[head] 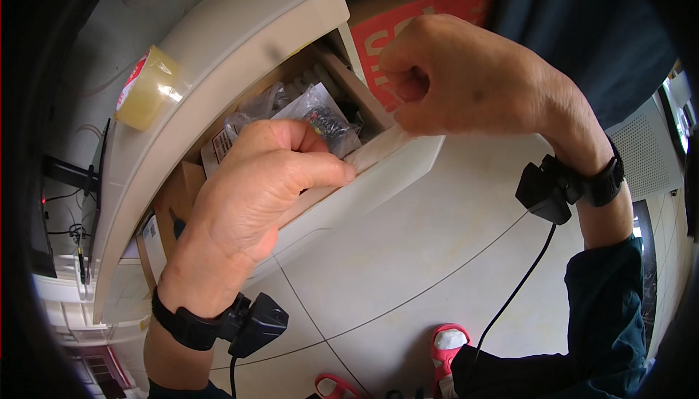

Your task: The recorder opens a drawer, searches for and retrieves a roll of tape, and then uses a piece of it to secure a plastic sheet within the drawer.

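My left hand (267,175) is over the front of an open desk drawer (311,224), its thumb and index finger pinched together. Further right, my right hand (469,77) is curled, with its thumb low by the drawer's corner. Between the two sets of fingertips runs a whitish translucent strip (379,145), apparently plastic film, along the drawer front's top edge. Both hands seem to grip its ends, though the fingers partly hide them. Just behind the left fingers, a clear plastic bag of small electronic parts (325,120) lies in the drawer.
A roll of clear packing tape (147,88) stands on the desktop (229,22). A red and brown cardboard box (371,33) is beyond the drawer. Black wrist devices trail cables, one past the right sleeve (606,290). Red sandals (450,339) are on the tiled floor (393,257).
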{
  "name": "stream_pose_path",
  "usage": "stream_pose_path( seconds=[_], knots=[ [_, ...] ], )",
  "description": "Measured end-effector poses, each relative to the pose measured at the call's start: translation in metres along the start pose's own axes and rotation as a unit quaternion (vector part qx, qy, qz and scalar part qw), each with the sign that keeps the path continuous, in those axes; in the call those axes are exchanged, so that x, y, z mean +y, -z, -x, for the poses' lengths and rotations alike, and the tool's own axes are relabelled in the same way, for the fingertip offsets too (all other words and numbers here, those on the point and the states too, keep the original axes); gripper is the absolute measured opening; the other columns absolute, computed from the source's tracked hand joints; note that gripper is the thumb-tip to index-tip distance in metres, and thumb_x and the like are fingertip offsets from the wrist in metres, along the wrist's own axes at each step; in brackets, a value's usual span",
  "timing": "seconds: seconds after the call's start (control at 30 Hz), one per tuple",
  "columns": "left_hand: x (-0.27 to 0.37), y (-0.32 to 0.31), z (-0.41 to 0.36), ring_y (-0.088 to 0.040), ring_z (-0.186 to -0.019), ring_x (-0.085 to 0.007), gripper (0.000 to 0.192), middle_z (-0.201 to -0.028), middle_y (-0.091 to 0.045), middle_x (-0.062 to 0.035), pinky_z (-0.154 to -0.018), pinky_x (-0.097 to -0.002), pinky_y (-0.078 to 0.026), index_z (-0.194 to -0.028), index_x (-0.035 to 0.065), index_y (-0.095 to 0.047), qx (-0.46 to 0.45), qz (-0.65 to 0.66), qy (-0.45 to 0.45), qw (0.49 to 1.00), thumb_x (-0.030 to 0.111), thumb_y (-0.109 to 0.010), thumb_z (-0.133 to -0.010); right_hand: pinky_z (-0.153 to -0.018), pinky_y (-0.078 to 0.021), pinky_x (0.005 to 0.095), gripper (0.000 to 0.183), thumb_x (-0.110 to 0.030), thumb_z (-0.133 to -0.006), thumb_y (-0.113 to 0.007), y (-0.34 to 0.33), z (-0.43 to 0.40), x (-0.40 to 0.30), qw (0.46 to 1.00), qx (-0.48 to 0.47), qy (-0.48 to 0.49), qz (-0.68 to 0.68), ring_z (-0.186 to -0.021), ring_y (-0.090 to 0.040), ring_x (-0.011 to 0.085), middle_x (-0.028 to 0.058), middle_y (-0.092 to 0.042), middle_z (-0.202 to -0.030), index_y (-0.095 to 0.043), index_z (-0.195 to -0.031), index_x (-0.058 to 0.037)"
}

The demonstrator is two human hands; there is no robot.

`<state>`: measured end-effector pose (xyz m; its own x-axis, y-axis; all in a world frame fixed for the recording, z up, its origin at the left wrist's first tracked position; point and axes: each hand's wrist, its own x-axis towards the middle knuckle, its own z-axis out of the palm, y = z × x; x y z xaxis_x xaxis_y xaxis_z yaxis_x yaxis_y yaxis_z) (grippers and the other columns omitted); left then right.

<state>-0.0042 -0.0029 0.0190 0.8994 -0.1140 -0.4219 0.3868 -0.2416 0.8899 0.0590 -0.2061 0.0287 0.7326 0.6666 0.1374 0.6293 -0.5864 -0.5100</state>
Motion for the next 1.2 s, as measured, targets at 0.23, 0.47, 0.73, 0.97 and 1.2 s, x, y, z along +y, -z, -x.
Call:
stream_pose_path(
  seconds=[0.23, 0.47, 0.73, 0.97, 1.2],
  knots=[
    [0.001, 0.004, 0.005, -0.060, -0.075, -0.0141, 0.014, -0.081, -0.062, -0.0098, -0.072, -0.0244, -0.047, -0.082, -0.0026, -0.057, 0.007, -0.028, 0.022, 0.999, 0.003, -0.067, -0.076, -0.047, -0.0356, 0.0303, 0.022, -0.012, -0.068, -0.067, 0.004, -0.003, 0.007, 0.999, -0.030, -0.011, -0.006, -0.050, -0.043, 0.0133, 0.0034, -0.041, -0.052, -0.050, -0.058, -0.0005],
    [0.001, -0.002, 0.006, -0.058, -0.085, -0.0141, 0.024, -0.092, -0.060, -0.0113, -0.080, -0.0248, -0.046, -0.096, -0.0049, -0.053, 0.004, -0.014, 0.014, 1.000, 0.000, -0.066, -0.076, -0.056, -0.0482, 0.0327, 0.025, -0.024, -0.066, -0.067, 0.009, -0.003, 0.016, 0.994, -0.094, -0.063, -0.010, -0.060, -0.062, 0.0201, 0.0111, -0.062, -0.065, -0.065, -0.073, -0.0003],
    [0.006, -0.002, 0.008, -0.060, -0.085, -0.0147, 0.024, -0.092, -0.063, -0.0114, -0.081, -0.0251, -0.047, -0.099, -0.0054, -0.055, -0.025, 0.000, 0.012, 1.000, -0.001, -0.065, -0.078, -0.045, -0.0365, 0.0276, 0.029, -0.022, -0.073, -0.072, 0.012, -0.003, 0.016, 0.993, -0.084, -0.082, 0.000, -0.050, -0.047, 0.0110, 0.0012, -0.046, -0.054, -0.054, -0.061, -0.0031],
    [0.003, -0.001, 0.006, -0.062, -0.081, -0.0141, 0.018, -0.089, -0.064, -0.0112, -0.078, -0.0249, -0.049, -0.095, -0.0076, -0.059, -0.031, 0.021, 0.040, 0.998, 0.001, -0.064, -0.080, -0.045, -0.0439, 0.0238, 0.031, -0.026, -0.073, -0.075, 0.014, -0.004, 0.023, 0.985, -0.139, -0.080, -0.066, -0.050, -0.056, 0.0112, 0.0021, -0.052, -0.055, -0.056, -0.066, -0.0032],
    [0.003, -0.001, 0.009, -0.062, -0.079, -0.0138, 0.018, -0.087, -0.064, -0.0116, -0.074, -0.0241, -0.049, -0.095, -0.0077, -0.058, -0.029, 0.009, 0.009, 0.999, 0.000, -0.063, -0.079, -0.046, -0.0456, 0.0237, 0.026, -0.020, -0.075, -0.074, 0.009, 0.000, 0.029, 0.984, -0.119, -0.040, -0.126, -0.051, -0.055, 0.0100, 0.0017, -0.054, -0.057, -0.055, -0.071, -0.0026]
  ],
)
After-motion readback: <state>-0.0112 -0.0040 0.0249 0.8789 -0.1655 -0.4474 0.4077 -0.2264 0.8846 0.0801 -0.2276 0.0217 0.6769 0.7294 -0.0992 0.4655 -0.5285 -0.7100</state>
